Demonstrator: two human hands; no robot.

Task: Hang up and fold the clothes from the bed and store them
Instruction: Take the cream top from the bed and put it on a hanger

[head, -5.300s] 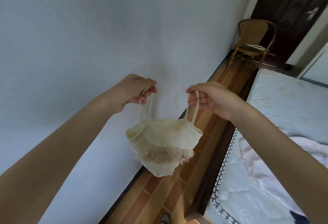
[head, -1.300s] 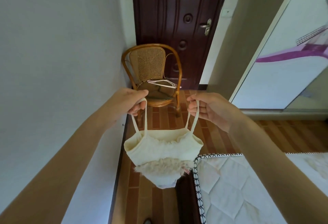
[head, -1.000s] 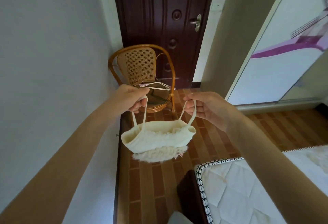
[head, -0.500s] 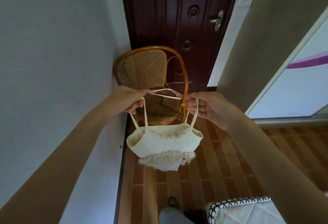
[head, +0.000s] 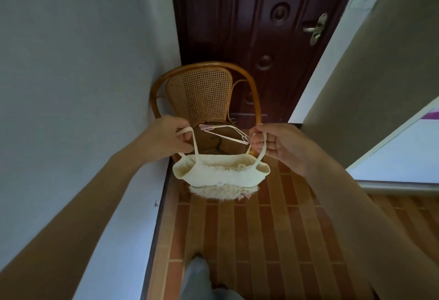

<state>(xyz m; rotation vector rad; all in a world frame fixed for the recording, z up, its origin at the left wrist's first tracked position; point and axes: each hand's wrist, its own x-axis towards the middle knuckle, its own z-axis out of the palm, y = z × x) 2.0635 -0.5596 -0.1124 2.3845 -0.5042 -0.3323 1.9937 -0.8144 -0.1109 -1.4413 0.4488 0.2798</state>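
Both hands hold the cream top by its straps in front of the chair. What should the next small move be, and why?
Probably let the right hand release its strap and pick a hanger off the chair seat. The top hangs by both straps, the left hand pinching the other one, and the hangers lie just behind it; the top needs one before it can hang.

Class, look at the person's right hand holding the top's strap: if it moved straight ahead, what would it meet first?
Most likely the hangers lying on the wicker chair, just beyond the right hand that grips the top. Depth is hard to judge from one view.
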